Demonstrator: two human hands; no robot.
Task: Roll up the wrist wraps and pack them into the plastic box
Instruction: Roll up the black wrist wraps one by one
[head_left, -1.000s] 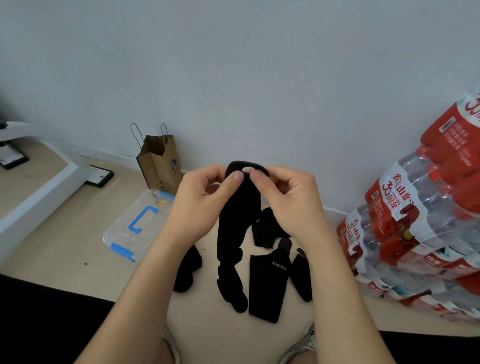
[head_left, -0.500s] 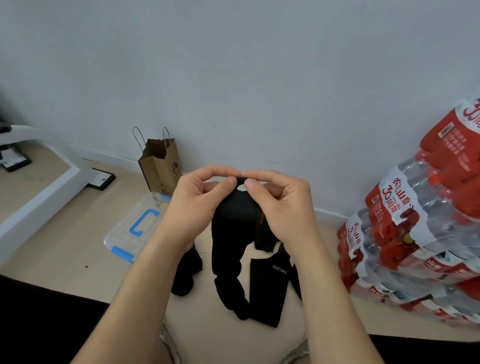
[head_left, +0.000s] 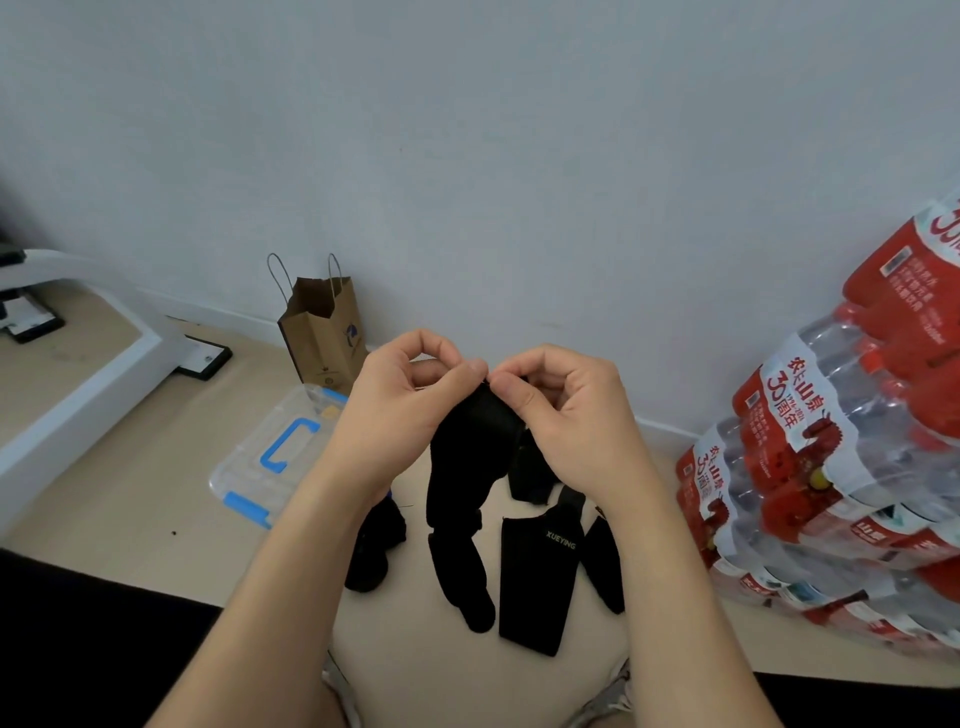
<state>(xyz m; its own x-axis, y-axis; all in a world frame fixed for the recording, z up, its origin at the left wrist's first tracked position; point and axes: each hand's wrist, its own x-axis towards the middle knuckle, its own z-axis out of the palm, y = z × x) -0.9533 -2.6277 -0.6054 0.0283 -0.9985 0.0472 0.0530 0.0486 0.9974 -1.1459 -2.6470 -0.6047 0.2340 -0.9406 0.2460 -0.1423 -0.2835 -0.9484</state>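
Floor (head_left: 130, 493) unchanged; left hand (head_left: 400, 410), right hand (head_left: 569, 421) still pinch wrist wrap (head_left: 467, 467), top now under thumbs.

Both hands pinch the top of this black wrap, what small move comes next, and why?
Probably roll the pinched end down over itself: left hand and right hand hold the wrist wrap only at its top; the rest hangs unrolled.

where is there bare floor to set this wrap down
The widest bare floor lies left of the plastic box, between it and the white frame, and on the box's near side. A narrow strip runs between the loose wraps and the water bottle packs. It is crowded below the left hand and right hand, where the held wrap hangs among the loose ones.
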